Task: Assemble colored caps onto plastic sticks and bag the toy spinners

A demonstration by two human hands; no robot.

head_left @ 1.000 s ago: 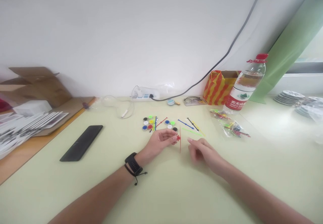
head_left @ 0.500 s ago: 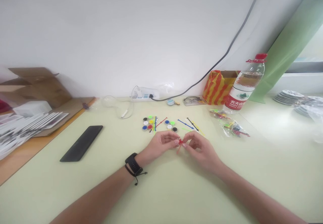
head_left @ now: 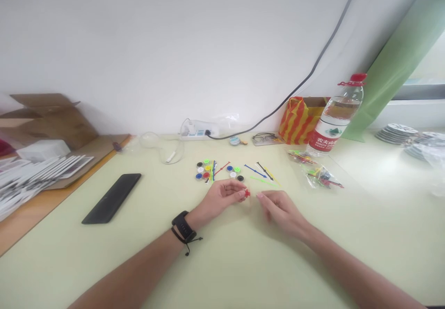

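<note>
My left hand [head_left: 224, 198], with a black watch [head_left: 184, 226] on its wrist, pinches a small red plastic piece [head_left: 247, 192] between thumb and fingers above the table. A thin reddish stick at that piece is smeared by motion. Just to the right, apart from the piece, is my right hand [head_left: 281, 210]; its fingers are curled in with the thumb against them, and nothing shows in them. Beyond the hands lie small coloured discs [head_left: 206, 175] in two groups. Near them are thin plastic sticks, among them a red one [head_left: 223, 168], a blue one [head_left: 255, 170] and a black one [head_left: 265, 170].
Clear bags of coloured parts [head_left: 321, 177] lie at the right, by a water bottle [head_left: 332, 123] and a striped bag [head_left: 295, 121]. A black flat slab [head_left: 111, 198] rests at left, near stacked white cards [head_left: 41, 177]. A power strip [head_left: 194, 130] stands against the wall.
My right hand has let go of the red piece and moved slightly right. The left hand still holds it, and its thin stick has turned into a blur.
</note>
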